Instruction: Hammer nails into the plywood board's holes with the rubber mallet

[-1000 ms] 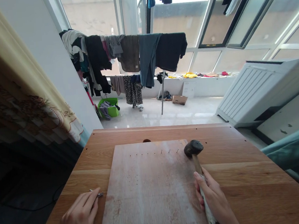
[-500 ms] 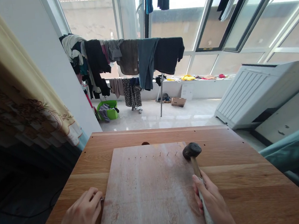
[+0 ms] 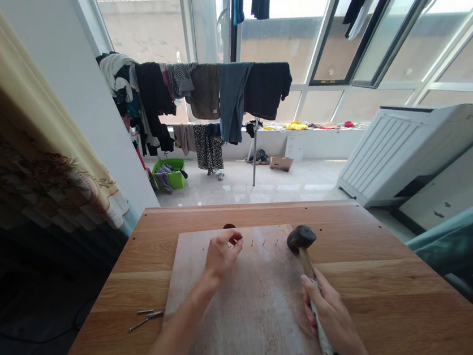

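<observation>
My right hand (image 3: 331, 312) is closed around the wooden handle of a mallet (image 3: 301, 238). The mallet's black head rests over the right far edge of a pale wooden board (image 3: 239, 314). Over the far part of that board is my left hand (image 3: 223, 253), fingers curved, thumb and fingertip a little apart, with nothing visible between them. Just right of it, several thin nails (image 3: 264, 243) stick up in a row, some leaning. The left hand covers part of that row. Several loose nails (image 3: 145, 319) lie on the table by the board's left edge.
A brown wooden table (image 3: 381, 286) carries the board. Beyond it, clothes (image 3: 205, 92) hang on a drying rack, with a green basket (image 3: 174, 176) below. A white ribbed appliance (image 3: 391, 148) stands at right, and a patterned curtain (image 3: 44, 137) hangs at left.
My left hand has moved from the board's left edge, up and right to the nail row, uncovering the loose nails. My right hand and the mallet have barely moved.
</observation>
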A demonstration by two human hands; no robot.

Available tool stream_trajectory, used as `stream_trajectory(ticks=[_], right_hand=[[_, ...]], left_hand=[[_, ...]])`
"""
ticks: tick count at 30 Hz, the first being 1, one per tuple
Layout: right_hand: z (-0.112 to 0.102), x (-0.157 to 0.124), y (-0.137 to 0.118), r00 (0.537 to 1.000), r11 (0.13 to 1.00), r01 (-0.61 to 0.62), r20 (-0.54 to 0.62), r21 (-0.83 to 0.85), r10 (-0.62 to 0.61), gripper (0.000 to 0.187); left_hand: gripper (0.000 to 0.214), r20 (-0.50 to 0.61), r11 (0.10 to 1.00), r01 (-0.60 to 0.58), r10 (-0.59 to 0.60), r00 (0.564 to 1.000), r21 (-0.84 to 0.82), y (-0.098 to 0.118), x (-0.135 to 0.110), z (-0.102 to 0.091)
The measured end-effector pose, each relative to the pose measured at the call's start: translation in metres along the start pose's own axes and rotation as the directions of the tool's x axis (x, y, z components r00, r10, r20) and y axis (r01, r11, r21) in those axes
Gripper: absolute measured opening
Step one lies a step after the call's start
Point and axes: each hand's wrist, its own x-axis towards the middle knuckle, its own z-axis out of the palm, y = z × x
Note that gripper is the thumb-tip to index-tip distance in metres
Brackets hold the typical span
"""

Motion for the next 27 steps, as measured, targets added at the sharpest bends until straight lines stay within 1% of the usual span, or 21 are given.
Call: stream_trajectory(ticks=[2,4,9,13,19,27], right_hand=[[0.000,0.001,0.001,1.000,1.000,0.004,0.001,0.001,-0.004,0.048],[0.000,0.001,0.002,1.000,1.000,0.004,0.002,0.002,-0.004,0.047],[0.000,0.002,0.002,1.000,1.000,-0.002,0.004,0.008,0.002,0.046],[0.000,0.001,0.002,1.000,1.000,-0.005,0.008,0.009,0.005,0.047],[0.000,0.000,0.001,1.000,1.000,0.004,0.010,0.014,-0.005,0.050],[0.002,-0.013,-0.006,0.999,0.999,0.042,0.007,0.019,-0.043,0.051]], left_hand=[[0.010,0.011,1.000,0.009,-0.009,1.000,0.003,-0.009,0.007,0.012],[0.011,0.012,1.000,0.017,-0.017,1.000,0.013,-0.015,0.007,0.016],[0.012,0.019,0.999,0.017,-0.018,1.000,0.031,-0.017,0.000,0.014],[0.012,0.011,0.999,0.023,-0.024,1.000,0.036,-0.017,0.000,0.013],[0.010,0.035,0.999,0.018,-0.020,0.999,0.048,-0.016,-0.001,0.013],[0.010,0.037,0.997,0.018,-0.021,0.999,0.079,-0.018,-0.001,0.014]])
